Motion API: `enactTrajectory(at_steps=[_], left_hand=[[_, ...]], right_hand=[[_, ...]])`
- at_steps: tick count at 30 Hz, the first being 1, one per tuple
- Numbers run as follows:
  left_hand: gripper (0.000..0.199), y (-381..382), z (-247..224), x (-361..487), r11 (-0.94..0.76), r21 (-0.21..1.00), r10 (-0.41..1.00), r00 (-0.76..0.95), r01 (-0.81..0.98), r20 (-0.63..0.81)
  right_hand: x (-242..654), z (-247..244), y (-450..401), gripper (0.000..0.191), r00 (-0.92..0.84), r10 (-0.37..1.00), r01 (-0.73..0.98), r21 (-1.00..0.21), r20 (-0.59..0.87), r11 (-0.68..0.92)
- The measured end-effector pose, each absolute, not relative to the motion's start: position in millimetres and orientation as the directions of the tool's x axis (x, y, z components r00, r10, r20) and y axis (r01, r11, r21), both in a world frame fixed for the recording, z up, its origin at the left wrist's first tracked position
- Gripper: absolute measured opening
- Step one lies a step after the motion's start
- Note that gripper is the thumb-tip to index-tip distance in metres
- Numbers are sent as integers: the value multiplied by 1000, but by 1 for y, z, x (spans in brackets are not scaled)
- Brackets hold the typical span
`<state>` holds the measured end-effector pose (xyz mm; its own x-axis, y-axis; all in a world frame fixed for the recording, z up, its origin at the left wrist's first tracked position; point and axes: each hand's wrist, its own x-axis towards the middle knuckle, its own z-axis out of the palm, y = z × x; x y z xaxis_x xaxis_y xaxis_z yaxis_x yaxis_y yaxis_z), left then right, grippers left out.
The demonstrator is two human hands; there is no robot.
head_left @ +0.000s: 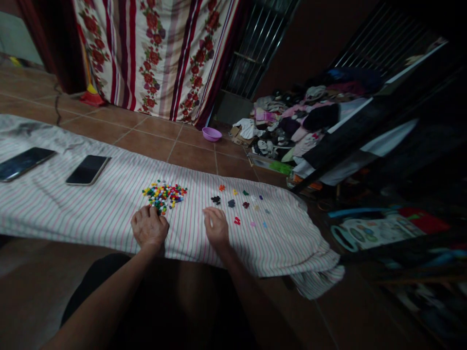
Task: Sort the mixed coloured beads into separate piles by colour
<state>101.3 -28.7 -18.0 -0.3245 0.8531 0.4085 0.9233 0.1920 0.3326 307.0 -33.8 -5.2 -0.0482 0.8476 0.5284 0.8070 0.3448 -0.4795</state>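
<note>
A mixed pile of tiny colourful beads lies on a striped cloth. My left hand rests at the near edge of that pile, back upward, its fingers curled under and their tips hidden. To the right of the pile, my right hand is just over the cloth with thumb and forefinger drawn together; anything between them is too small to make out. Beyond and beside it lie small single-colour groups: black pieces, grey pieces, dark red pieces, red pieces and orange pieces.
Two dark-screened devices, a phone and a larger one, lie on the cloth at left. Past the far edge, a purple basin stands on the tiled floor near a flowered curtain. Heaped clothes fill the back right.
</note>
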Motion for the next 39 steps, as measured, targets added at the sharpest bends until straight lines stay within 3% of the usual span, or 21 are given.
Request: enactTrajectory(at_steps=[6, 13, 20, 31, 35, 39], left_hand=[[23, -29, -17, 101, 191, 355, 845, -337, 915, 415], [20, -27, -21, 101, 209, 347, 827, -354, 914, 437], [20, -27, -15, 104, 226, 410, 804, -407, 884, 434], [27, -19, 0, 84, 201, 370, 920, -305, 907, 245], [29, -8, 8, 88, 190, 365, 898, -312, 911, 312], [26, 6, 13, 100, 64, 319, 903, -192, 946, 386]], right_hand=[[275, -23, -81, 31, -251, 830, 714, -484, 498, 506], [280, -33, -68, 26, -219, 855, 645, -588, 471, 489], [280, -18, -62, 25, -294, 864, 650, -577, 408, 494], [295, -23, -66, 23, -315, 847, 562, -635, 427, 529], [294, -21, -64, 23, -313, 856, 564, -645, 412, 517], [296, -19, -63, 21, -325, 862, 566, -649, 390, 508]])
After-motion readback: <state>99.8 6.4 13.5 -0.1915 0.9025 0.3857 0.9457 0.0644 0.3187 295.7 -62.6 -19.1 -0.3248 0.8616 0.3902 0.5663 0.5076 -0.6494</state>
